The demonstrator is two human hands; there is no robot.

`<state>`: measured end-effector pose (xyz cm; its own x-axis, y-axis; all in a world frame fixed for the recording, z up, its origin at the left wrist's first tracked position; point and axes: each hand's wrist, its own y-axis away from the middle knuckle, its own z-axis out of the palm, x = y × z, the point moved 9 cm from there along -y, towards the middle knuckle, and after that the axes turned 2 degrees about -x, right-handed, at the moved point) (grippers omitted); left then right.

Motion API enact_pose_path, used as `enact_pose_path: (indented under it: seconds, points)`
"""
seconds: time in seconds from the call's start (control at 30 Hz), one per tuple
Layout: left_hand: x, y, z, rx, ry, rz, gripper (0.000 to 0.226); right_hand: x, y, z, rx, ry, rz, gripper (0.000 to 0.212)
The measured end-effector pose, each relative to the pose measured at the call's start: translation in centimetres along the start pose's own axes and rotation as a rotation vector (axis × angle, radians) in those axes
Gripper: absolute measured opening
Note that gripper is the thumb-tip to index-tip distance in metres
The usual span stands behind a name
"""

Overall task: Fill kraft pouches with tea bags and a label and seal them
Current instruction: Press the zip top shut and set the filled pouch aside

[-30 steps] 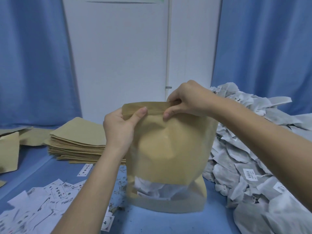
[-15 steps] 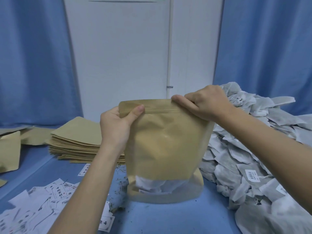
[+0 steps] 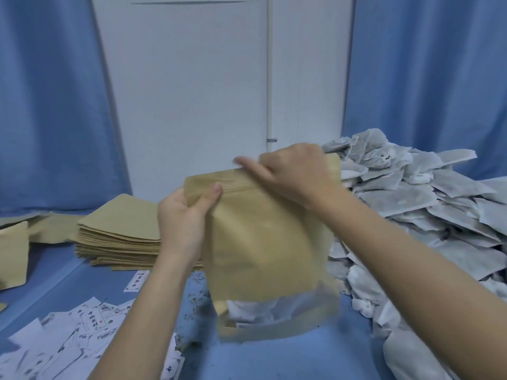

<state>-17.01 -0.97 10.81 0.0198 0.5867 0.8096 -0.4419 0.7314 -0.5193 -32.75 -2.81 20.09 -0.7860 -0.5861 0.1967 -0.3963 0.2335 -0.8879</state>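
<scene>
A filled kraft pouch (image 3: 263, 242) stands in the middle of the table (image 3: 274, 360), leaning a little to the left. The left hand (image 3: 186, 218) holds its upper left corner, and the right hand (image 3: 290, 174) lies on its top edge toward the right. Tea bags (image 3: 263, 311) sit inside the pouch at its bottom. To the left and behind it lies a stack of flat pouches (image 3: 118, 239), with another pouch (image 3: 12, 256) at the far left edge. Labels (image 3: 68, 338) lie scattered on the table at front left. A heap of tea bags (image 3: 428, 215) fills the right side, just beside the pouch.
</scene>
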Motion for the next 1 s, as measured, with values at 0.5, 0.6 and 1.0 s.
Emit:
enact_pose_path:
  seconds: [0.5, 0.6, 1.0]
  points:
    - [-0.6, -1.2, -2.6, 0.104, 0.152, -0.046, 0.005, 10.7, 6.2, 4.5, -0.172, -0.889, 0.603, 0.046]
    - [-1.2, -1.8, -3.4, 0.120, 0.303, -0.103, 0.002, 8.4, 12.0, 9.7, -0.588, -1.219, 0.615, 0.055]
    - [-7.9, 0.6, -3.1, -0.381, -0.298, -0.474, 0.032, 6.8, 15.6, 14.0, -0.177, -1.661, 1.085, 0.055]
